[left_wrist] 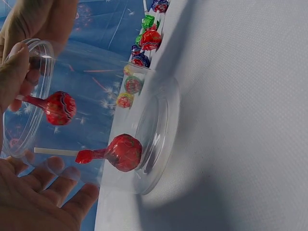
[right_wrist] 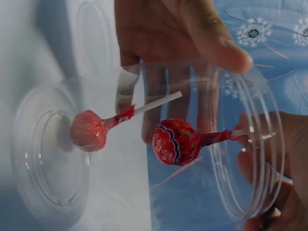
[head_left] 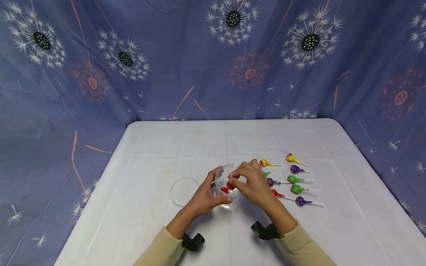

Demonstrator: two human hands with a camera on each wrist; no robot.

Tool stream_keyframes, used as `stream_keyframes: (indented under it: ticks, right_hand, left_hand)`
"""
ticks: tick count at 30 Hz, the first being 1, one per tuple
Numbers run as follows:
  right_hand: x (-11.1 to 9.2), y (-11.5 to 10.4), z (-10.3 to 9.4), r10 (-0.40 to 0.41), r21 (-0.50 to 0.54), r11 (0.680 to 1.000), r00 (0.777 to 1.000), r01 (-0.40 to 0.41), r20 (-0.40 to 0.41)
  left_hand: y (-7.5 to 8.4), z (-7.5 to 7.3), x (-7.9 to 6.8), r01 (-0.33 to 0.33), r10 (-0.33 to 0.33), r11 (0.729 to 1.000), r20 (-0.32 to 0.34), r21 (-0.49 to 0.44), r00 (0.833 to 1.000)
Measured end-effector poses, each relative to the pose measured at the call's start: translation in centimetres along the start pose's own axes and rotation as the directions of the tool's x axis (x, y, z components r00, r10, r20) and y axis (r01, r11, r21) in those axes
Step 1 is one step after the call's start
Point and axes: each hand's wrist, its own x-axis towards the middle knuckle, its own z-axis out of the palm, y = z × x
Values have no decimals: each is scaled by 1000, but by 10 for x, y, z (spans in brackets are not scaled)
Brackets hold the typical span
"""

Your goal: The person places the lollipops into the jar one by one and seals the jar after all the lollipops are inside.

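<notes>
A clear plastic jar (head_left: 233, 202) stands on the table, its threaded mouth uncovered. My left hand (head_left: 207, 196) grips it from the left, thumb and fingers around its side near the rim. With my right hand (head_left: 253, 183) I pinch the white stick of a red-wrapped lollipop (right_wrist: 176, 142), head down inside the jar and apart from its bottom. Below it, another red lollipop (left_wrist: 124, 152) leans inside, its head at the jar's bottom and its stick up. Part of the right hand's fingers shows through the clear wall in the right wrist view.
Several wrapped lollipops lie right of the jar: yellow (head_left: 291, 158), purple (head_left: 301, 201), green (head_left: 297, 189) and a red one (head_left: 276, 193) partly behind the right hand. A clear round lid (head_left: 171, 193) lies left of the jar. A white cloth (head_left: 110, 221) covers the table; a dandelion-patterned curtain (head_left: 186, 55) hangs behind.
</notes>
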Motion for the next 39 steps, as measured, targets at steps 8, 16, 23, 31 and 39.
stream_keyframes:
  ticks: [8,16,23,31,39]
  right_hand:
    - [0,-1,5,-27,-78,997,1000,27,-5]
    - [0,-2,5,-24,-113,993,1000,24,-1]
    - [1,0,6,-44,-129,991,999,44,3]
    - [-1,1,1,-45,-44,998,999,45,2]
    - [-8,7,-22,-57,29,998,996,59,-67]
  left_hand:
    - [0,0,0,-21,21,1000,3,2,1000]
    - [2,1,0,-7,7,1000,0,9,1000]
    - [2,1,0,-3,3,1000,-2,17,1000]
    - [1,1,1,1,0,1000,-2,11,1000]
    - [-1,2,1,12,-12,1000,-6,2,1000]
